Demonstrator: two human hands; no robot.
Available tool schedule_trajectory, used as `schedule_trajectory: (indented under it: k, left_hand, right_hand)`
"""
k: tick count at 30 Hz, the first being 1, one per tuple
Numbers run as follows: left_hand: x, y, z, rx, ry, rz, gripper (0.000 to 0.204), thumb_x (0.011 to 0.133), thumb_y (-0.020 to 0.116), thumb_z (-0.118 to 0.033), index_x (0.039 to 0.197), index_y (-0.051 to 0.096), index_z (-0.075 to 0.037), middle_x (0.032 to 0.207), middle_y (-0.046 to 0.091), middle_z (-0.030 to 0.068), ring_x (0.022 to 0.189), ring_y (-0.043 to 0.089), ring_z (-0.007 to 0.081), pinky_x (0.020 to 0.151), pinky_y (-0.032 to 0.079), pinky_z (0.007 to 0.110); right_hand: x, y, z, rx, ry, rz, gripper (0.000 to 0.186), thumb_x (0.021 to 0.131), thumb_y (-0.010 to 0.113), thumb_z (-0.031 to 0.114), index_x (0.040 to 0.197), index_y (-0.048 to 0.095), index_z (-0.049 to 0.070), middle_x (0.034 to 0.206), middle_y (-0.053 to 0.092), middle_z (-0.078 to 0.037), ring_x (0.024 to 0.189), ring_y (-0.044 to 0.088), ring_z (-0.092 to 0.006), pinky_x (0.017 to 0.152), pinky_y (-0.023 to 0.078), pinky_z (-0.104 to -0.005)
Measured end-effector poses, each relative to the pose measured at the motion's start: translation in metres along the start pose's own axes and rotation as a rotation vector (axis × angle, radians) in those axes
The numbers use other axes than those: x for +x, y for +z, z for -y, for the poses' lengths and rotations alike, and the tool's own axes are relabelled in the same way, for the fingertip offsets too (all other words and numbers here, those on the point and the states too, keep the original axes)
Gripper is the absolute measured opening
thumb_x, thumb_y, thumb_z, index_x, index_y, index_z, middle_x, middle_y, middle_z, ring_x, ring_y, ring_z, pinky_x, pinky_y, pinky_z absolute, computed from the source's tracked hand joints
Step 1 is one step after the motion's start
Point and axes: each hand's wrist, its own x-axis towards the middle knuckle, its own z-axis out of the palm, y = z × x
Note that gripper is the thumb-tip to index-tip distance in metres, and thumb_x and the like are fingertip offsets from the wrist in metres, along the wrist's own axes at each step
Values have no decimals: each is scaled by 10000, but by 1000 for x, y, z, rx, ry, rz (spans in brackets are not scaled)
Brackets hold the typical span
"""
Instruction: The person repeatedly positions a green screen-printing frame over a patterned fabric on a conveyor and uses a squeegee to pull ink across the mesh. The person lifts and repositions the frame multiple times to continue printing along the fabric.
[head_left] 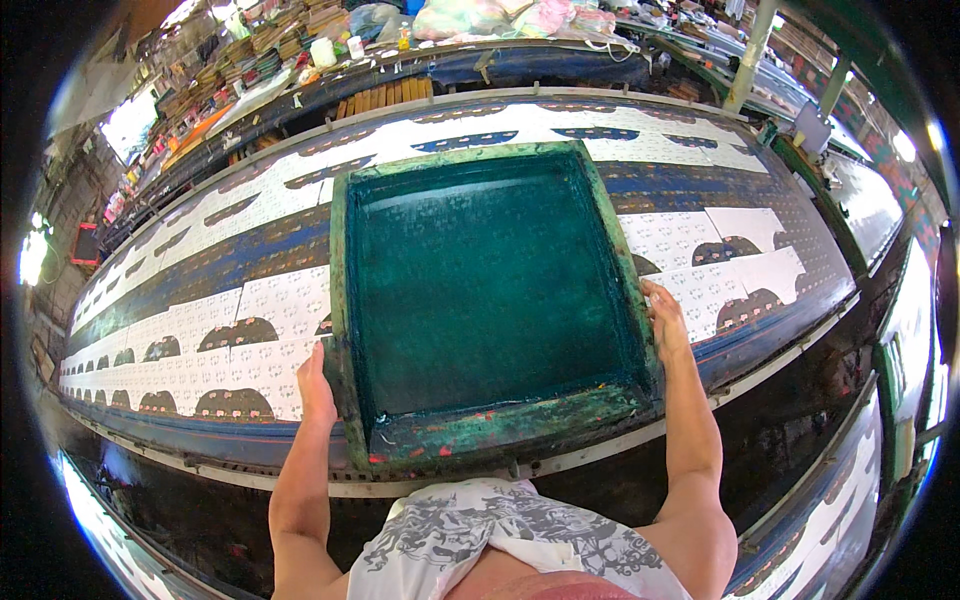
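A big screen-printing frame [490,280] with a dark green mesh and paint-stained wooden sides lies in front of me over the long printing table. My left hand [317,385] presses against its left side near the front corner, its fingers partly hidden by the wood. On the opposite side my right hand [667,320] grips the right rail, with the fingertips at its outer edge. White cut fabric pieces [275,300] with small printed motifs lie in rows on the table, left, right and beyond the frame. The fabric under the frame is hidden.
The table's metal front rail [250,480] runs close to my body. Behind the table stands a shelf [480,62] loaded with plastic bags [470,18] and stacks of cut material. More tables with fabric pieces [820,520] flank me at lower right and lower left. A post [750,60] rises at far right.
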Motion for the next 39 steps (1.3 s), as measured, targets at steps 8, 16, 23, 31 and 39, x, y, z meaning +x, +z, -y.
schedule_trajectory:
  k: [8,16,23,31,39]
  left_hand:
    - [8,4,24,75,-5,35,479,1112,613,-428,1030,734,28,960,700,64,926,584,181,895,473,378]
    - [9,6,23,338,48,-27,591,1094,632,-483,1248,736,78,1229,733,147,1120,630,210,1022,474,377]
    - [38,-13,65,331,-54,-100,635,1112,576,-516,885,691,66,836,661,136,810,545,231,772,451,453]
    - [37,15,59,757,46,-51,611,1073,596,-486,995,737,103,1048,753,333,1012,725,476,916,526,543]
    - [46,-3,69,507,13,4,458,1014,713,-321,1170,741,109,1062,777,310,1023,756,468,931,565,514]
  right_hand:
    - [1,-22,3,68,71,0,531,1024,703,307,1465,636,20,1446,665,-120,1312,615,-252,1140,460,-416]
    - [-103,80,37,-1026,-620,371,574,824,888,169,1366,702,127,1382,683,-170,1298,634,-396,1119,504,-510]
    - [-180,157,21,-1131,-596,679,491,776,885,129,1252,769,120,1283,732,-101,1254,682,-329,1073,536,-468]
    - [-162,206,22,-1330,-533,654,410,858,703,41,1258,757,114,1173,763,-122,1135,727,-347,988,569,-483]
    - [-150,241,50,-1501,-281,795,395,893,697,65,1271,764,156,1154,772,-119,1100,738,-358,916,587,-514]
